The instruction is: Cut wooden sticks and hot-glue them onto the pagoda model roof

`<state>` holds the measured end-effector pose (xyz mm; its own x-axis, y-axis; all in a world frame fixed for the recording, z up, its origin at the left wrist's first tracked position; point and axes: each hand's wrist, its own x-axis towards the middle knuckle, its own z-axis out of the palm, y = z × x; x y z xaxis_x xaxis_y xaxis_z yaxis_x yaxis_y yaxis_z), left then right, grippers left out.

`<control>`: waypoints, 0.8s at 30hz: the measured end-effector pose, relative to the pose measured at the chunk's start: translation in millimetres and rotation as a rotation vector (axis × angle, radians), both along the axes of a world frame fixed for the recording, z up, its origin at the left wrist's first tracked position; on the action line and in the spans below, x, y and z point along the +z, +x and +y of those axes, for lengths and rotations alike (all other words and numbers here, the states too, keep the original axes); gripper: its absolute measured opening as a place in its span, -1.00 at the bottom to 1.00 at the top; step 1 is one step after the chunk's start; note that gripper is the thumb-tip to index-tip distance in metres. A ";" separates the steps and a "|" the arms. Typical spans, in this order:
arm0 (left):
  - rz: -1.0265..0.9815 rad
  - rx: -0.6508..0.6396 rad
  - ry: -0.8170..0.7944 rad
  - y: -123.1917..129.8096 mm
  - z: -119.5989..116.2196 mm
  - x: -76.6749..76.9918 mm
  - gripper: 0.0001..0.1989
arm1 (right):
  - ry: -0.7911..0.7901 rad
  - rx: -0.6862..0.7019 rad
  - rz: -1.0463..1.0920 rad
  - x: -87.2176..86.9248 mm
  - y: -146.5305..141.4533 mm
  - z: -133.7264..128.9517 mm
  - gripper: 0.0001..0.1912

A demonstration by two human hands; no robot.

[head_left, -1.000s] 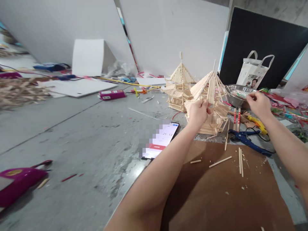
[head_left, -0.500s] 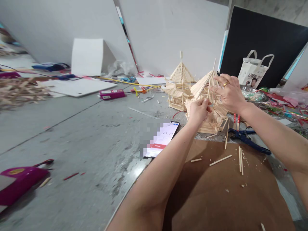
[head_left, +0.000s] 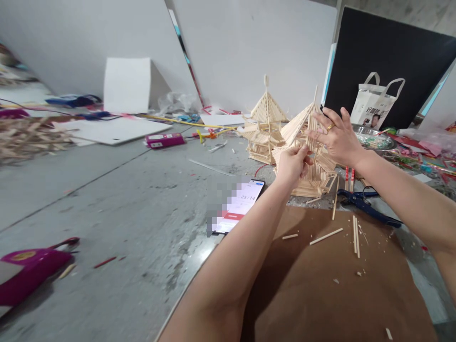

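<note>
A small pagoda model [head_left: 297, 127] made of thin wooden sticks stands at the far edge of a brown board, its roof slanting up to a tall stick. My left hand [head_left: 292, 165] is closed, thumb and fingers pinching at the model just under its upper roof; the exact piece between them is hidden. On the roof's right side, my right hand [head_left: 338, 134] has its fingers stretched out and apart, the tips against or very close to the roof sticks. It wears a ring. Behind to the left stands a second stick pagoda [head_left: 268, 111] with a pointed top.
Loose sticks [head_left: 326, 236] lie on the brown board [head_left: 320, 294]. Blue-handled cutters [head_left: 368, 208] rest right of the model. A phone [head_left: 238, 209] lies left of my forearm. Purple tools [head_left: 164, 140] and a metal bowl [head_left: 372, 137] are around, with a paper bag [head_left: 375, 102] behind.
My right hand's fingers have spread and lifted a little off the roof. My left hand keeps its pinch in nearly the same place. The phone's timer has advanced by one second.
</note>
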<state>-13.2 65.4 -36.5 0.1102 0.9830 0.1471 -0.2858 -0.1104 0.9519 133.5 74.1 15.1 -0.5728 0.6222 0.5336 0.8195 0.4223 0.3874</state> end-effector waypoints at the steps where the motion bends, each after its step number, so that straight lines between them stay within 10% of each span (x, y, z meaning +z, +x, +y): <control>1: -0.014 -0.006 -0.010 -0.2 0.1 -0.2 -0.74 | 0.000 0.002 0.003 0.1 0.0 0.1 -0.50; 24: -0.032 -0.004 -0.013 3.4 -0.4 -3.5 -0.72 | -0.040 0.071 -0.074 0.5 -3.7 -2.3 -0.48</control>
